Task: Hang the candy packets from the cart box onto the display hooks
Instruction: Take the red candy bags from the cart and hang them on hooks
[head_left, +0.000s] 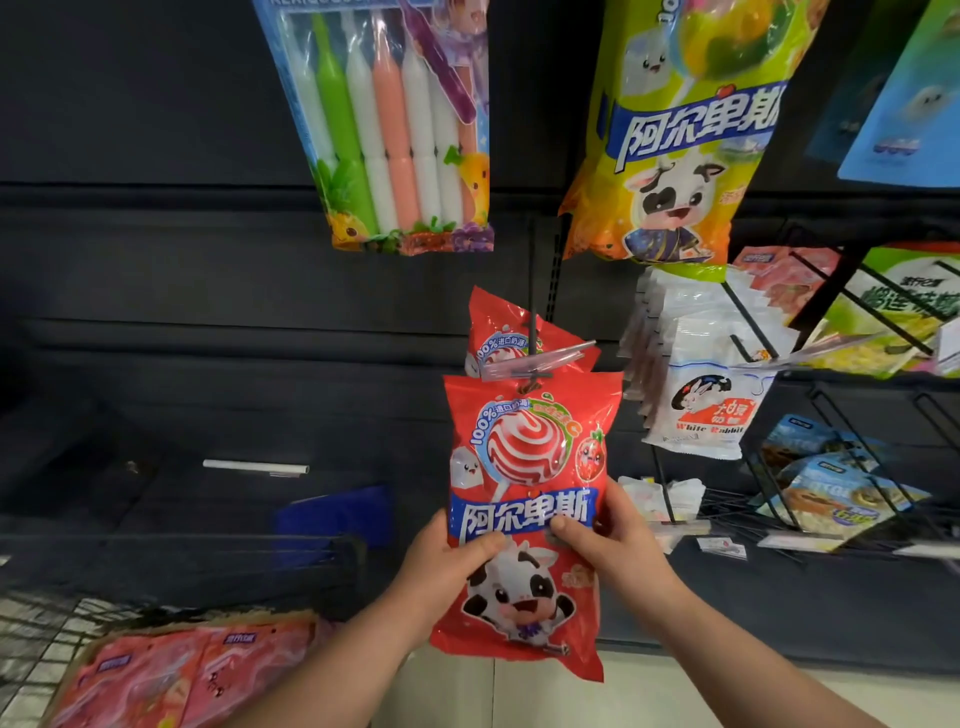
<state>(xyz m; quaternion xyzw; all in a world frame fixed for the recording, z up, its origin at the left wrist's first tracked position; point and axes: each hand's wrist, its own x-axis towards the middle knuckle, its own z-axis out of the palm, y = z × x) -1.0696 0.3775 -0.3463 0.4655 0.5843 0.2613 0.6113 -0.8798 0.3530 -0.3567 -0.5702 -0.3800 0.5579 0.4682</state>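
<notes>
A red candy packet (530, 447) with a lollipop and a cow on it is upright in front of me. My left hand (447, 566) grips its left edge and my right hand (613, 540) grips its right edge, thumbs on the front. The packet's top hole sits at the tip of a black display hook (532, 358) with a clear price tag holder. Another red packet (506, 332) hangs behind it on the same hook. At the lower left, the cart box (72, 670) holds several pink-red packets (187, 675).
Above hang a pack of coloured sticks (395, 130) and a yellow-green lollipop bag (675, 135). White rabbit candy packets (701, 405) hang to the right, with wire racks (841, 467) of snacks beyond. The wire cart (47, 613) stands at the lower left, dark shelving behind.
</notes>
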